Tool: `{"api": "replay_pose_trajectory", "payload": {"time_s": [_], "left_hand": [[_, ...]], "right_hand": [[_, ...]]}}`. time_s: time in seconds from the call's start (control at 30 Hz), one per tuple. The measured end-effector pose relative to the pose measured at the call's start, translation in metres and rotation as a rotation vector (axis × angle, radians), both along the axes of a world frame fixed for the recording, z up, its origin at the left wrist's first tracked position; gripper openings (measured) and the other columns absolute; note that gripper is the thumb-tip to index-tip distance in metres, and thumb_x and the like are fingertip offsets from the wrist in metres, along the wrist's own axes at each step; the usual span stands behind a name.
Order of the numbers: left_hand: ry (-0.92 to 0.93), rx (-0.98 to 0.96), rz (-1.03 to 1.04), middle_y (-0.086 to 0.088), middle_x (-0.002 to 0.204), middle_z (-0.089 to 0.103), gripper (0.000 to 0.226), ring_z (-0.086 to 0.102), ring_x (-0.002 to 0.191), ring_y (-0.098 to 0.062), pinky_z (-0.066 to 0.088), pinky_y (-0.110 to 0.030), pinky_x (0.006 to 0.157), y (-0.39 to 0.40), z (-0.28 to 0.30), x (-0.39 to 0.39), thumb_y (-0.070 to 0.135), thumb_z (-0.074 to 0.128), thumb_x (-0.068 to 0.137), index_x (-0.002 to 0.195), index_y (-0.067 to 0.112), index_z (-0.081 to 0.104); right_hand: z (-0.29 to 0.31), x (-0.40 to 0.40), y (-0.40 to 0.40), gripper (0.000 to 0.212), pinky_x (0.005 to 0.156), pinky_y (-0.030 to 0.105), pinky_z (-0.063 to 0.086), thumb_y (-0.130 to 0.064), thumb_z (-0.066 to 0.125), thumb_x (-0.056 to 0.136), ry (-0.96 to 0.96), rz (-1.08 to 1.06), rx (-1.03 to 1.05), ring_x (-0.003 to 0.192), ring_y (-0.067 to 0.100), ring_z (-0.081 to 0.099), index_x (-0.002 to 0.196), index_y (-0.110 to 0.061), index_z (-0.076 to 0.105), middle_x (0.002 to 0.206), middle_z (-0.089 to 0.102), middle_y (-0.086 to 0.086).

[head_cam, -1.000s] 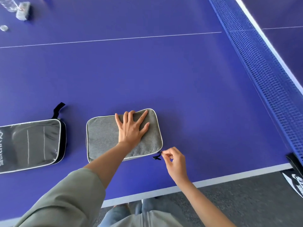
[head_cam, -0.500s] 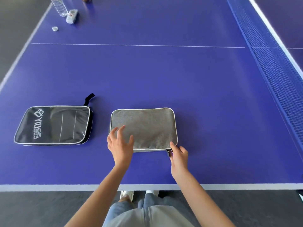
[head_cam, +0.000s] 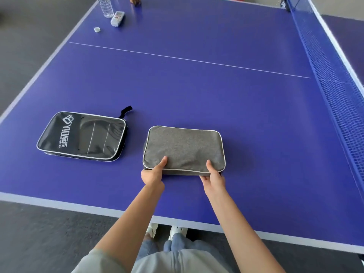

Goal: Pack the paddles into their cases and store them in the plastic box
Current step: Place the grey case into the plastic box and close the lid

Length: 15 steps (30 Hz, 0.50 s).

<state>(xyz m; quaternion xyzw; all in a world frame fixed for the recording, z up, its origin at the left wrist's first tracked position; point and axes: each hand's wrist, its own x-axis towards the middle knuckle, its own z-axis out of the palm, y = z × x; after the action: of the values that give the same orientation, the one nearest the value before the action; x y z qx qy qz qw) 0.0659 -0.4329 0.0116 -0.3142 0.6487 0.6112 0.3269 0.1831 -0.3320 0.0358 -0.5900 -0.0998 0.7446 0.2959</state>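
Observation:
A grey fabric paddle case (head_cam: 184, 146) with white piping lies flat on the blue table-tennis table (head_cam: 197, 91), near its front edge. My left hand (head_cam: 152, 174) grips the case's near left corner, thumb on top and fingers underneath. My right hand (head_cam: 213, 177) grips the near right corner the same way. A black paddle case (head_cam: 82, 135) with white lettering and a black loop lies zipped to the left, untouched. No paddle and no plastic box are in view.
The blue net (head_cam: 332, 81) runs along the right side. At the far left corner stand a clear water bottle (head_cam: 105, 6), a small white pack (head_cam: 117, 18) and a bottle cap (head_cam: 97, 29). Dark floor surrounds the table.
My left hand came off the top of the grey case and took its near left corner. My right hand left the zip pull and took the near right corner.

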Motion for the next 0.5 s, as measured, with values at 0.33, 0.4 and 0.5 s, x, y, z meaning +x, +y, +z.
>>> {"api": "replay_pose_trajectory", "payload": {"time_s": [0.33, 0.4, 0.5], "left_hand": [[0.082, 0.25, 0.182, -0.003, 0.108, 0.06, 0.059, 0.063, 0.091, -0.016, 0.056, -0.031, 0.075, -0.034, 0.029, -0.034, 0.014, 0.081, 0.071, 0.117, 0.009, 0.045], [0.142, 0.294, 0.197, -0.002, 0.104, 0.062, 0.055, 0.065, 0.088, -0.014, 0.055, -0.028, 0.069, -0.047, 0.036, -0.056, 0.014, 0.081, 0.071, 0.113, 0.012, 0.046], [0.217, 0.337, 0.217, 0.001, 0.103, 0.064, 0.053, 0.066, 0.088, -0.013, 0.054, -0.025, 0.062, -0.069, 0.047, -0.1, 0.014, 0.081, 0.072, 0.114, 0.014, 0.048]], "right_hand": [[0.009, -0.037, -0.031, 0.049, 0.084, 0.032, 0.053, -0.003, 0.069, 0.082, 0.106, 0.074, 0.096, 0.109, 0.024, 0.062, 0.127, 0.0, 0.05, 0.126, 0.061, 0.012], [0.015, -0.057, -0.041, 0.049, 0.081, 0.03, 0.053, -0.004, 0.068, 0.083, 0.156, 0.091, 0.112, 0.109, 0.023, 0.063, 0.128, 0.0, 0.05, 0.125, 0.062, 0.012], [0.024, -0.099, -0.063, 0.046, 0.085, 0.031, 0.053, -0.004, 0.067, 0.084, 0.232, 0.131, 0.116, 0.112, 0.024, 0.062, 0.128, 0.0, 0.052, 0.126, 0.062, 0.013]]}}
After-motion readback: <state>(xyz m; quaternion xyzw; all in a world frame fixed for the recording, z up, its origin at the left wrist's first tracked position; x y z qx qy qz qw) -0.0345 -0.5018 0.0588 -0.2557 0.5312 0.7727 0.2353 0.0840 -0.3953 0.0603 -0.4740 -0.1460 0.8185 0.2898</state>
